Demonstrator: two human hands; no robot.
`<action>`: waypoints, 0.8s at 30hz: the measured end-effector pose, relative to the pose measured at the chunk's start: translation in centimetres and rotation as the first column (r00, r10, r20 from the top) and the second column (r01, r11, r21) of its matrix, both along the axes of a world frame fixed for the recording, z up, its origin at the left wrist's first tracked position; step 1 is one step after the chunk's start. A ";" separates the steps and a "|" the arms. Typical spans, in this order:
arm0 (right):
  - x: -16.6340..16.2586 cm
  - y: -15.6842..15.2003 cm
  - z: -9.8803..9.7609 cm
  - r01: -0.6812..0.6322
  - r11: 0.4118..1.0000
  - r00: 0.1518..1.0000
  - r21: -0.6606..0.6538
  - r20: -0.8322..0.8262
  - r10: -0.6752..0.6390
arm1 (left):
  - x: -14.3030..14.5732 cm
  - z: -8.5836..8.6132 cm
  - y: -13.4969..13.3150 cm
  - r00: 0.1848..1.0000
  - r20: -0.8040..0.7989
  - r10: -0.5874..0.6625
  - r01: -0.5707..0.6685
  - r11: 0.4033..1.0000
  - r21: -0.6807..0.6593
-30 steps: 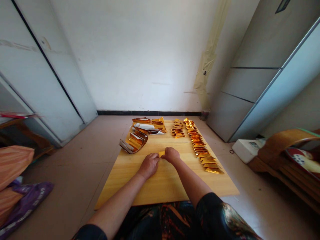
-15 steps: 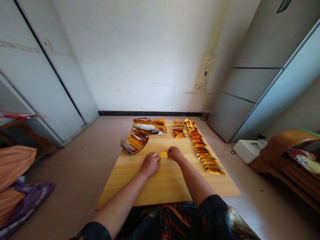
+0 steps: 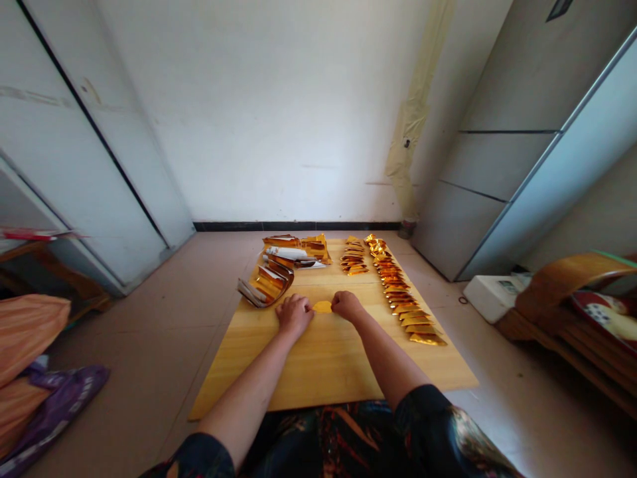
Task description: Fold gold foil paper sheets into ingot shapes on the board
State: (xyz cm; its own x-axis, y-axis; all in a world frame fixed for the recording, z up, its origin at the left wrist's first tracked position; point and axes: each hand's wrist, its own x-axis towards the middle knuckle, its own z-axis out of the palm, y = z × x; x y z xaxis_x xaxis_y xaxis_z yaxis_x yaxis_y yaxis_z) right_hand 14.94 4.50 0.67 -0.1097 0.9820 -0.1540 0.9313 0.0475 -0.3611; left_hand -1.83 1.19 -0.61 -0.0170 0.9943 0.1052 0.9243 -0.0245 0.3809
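Between my two hands, just over the wooden board (image 3: 318,365), is a small piece of gold foil paper (image 3: 322,307). My left hand (image 3: 295,313) is closed at its left end, and my right hand (image 3: 347,305) pinches its right end. The fingertips themselves are mostly hidden. Folded gold foil pieces (image 3: 398,285) lie overlapped in a long row to the right of my right hand. A shorter row of the same folded pieces (image 3: 353,255) is beyond my hands.
Stacks of gold and white paper sheets (image 3: 269,282) lie at the board's far left, beside a white roll-shaped item (image 3: 286,253). A white wall stands ahead, with a grey refrigerator (image 3: 478,166) at right. Orange and purple bags (image 3: 54,398) are at lower left.
My left hand has shifted slightly left and up, and more of the foil paper shows between the hands. My right hand stays nearly in place, still pinching.
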 end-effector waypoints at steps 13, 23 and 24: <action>0.4 0.0 -0.4 -0.073 0.997 0.997 0.017 -0.015 0.073 | -1.3 -0.7 0.0 0.998 0.051 -0.021 0.020 1.000 0.017; 0.6 0.0 -0.5 -0.083 0.996 0.995 0.030 -0.046 0.084 | -0.7 -1.0 -0.6 0.975 0.008 -0.223 0.219 0.965 0.146; 0.7 0.0 -0.6 -0.085 0.996 0.995 0.031 -0.055 0.087 | -0.6 -1.0 -0.5 0.974 -0.003 -0.228 0.226 0.963 0.146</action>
State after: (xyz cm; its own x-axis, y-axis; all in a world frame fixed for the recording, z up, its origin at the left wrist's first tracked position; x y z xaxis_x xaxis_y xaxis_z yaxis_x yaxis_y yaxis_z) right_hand 15.62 4.51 0.05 -0.2016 0.9724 -0.1174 0.9016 0.1374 -0.4103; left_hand -2.43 0.67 -1.58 0.2051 0.9466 0.2488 0.8827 -0.2887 0.3708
